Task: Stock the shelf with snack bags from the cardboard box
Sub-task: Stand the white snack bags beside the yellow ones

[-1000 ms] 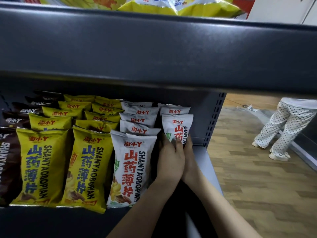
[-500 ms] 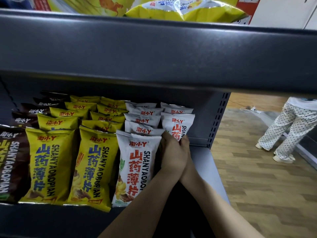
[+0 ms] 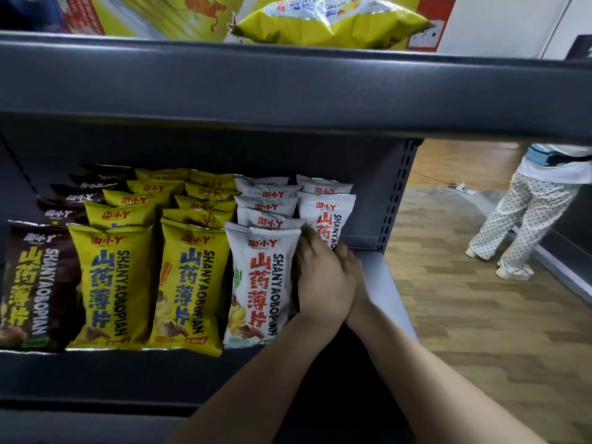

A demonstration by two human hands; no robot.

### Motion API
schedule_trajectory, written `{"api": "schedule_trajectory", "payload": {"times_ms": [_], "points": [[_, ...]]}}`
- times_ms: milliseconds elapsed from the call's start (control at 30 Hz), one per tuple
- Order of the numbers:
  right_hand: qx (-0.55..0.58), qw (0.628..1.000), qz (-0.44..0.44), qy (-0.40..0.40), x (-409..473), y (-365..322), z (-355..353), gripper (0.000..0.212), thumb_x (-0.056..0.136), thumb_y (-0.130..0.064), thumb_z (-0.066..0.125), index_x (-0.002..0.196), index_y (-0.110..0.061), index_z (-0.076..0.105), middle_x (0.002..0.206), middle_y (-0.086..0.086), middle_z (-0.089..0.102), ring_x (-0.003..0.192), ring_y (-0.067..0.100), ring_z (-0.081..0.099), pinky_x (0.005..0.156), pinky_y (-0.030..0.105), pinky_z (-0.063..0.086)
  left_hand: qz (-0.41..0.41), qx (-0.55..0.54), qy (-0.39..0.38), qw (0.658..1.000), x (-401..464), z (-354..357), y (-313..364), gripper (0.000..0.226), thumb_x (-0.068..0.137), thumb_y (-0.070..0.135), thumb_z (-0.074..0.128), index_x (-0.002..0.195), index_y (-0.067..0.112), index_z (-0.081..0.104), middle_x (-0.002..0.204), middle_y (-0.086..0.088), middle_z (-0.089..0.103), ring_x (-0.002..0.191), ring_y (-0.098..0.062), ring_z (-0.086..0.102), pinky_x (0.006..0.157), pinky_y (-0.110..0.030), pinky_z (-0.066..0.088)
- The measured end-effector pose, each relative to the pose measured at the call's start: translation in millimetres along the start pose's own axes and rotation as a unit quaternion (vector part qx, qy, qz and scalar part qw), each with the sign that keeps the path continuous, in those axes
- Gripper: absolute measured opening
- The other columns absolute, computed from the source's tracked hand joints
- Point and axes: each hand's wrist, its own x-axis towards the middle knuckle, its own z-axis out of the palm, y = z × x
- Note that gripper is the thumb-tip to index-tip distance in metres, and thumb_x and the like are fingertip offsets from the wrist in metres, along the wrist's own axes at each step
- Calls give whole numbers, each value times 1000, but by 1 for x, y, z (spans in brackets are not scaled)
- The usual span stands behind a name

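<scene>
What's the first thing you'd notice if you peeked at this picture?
Rows of shiny snack bags stand on the dark grey metal shelf: brown bags at the left, bright yellow bags in the middle, white bags with red writing at the right. The person's left hand and right hand sit together in the gap beside the front white bag. Past the shelf, someone in spotted white trousers stands on the wooden floor.

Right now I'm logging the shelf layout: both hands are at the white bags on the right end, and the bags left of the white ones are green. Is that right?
One detail is wrong: the bags directly left of the white bags are yellow bags, not green. The head view shows it. The left hand and right hand are indeed at the white bags on the shelf's right end.
</scene>
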Motion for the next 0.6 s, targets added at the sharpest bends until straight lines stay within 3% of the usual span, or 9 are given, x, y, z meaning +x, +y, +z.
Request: {"api": "schedule_trajectory", "payload": {"times_ms": [133,267,400,467,600], "points": [[-47,998,-20,33,-25,-7,-10,90,61,-59,23,124,-2,52,125,22,55,119,39,50,98,56,40,44,-39,-54,997,-19,-22,6,47,94,22,45,139,11,34,137,-10,46,130,-24,42,100,-34,36],[-219,975,-16,36,-50,-16,-16,59,80,-38,19,114,-10,58,108,12,58,105,35,54,81,47,48,104,-49,-51,992,-40,-47,6,36,91,14,45,126,16,53,126,-5,58,117,-23,54,91,-34,44],[-175,975,-71,115,-96,-12,-34,39,82,-34,38,105,-12,62,101,9,64,94,30,59,75,44,50,169,-70,-49,982,-67,-71,-8,37,86,18,41,117,15,61,118,-4,65,107,-22,61,87,-34,50],[-160,976,-95,114,-122,-15,-41,30,88,-29,43,98,-12,65,98,8,68,90,29,63,76,43,51,210,-69,-69,973,-84,-83,-23,41,84,21,37,115,13,62,114,-5,66,105,-24,61,87,-36,50],[-140,978,-85,133,-177,-16,-50,26,87,-23,46,95,-12,68,96,1,68,89,17,62,77,28,47,263,-69,-124,954,-117,-102,-62,46,85,27,32,115,11,62,110,-7,66,100,-25,62,80,-41,53]]}}
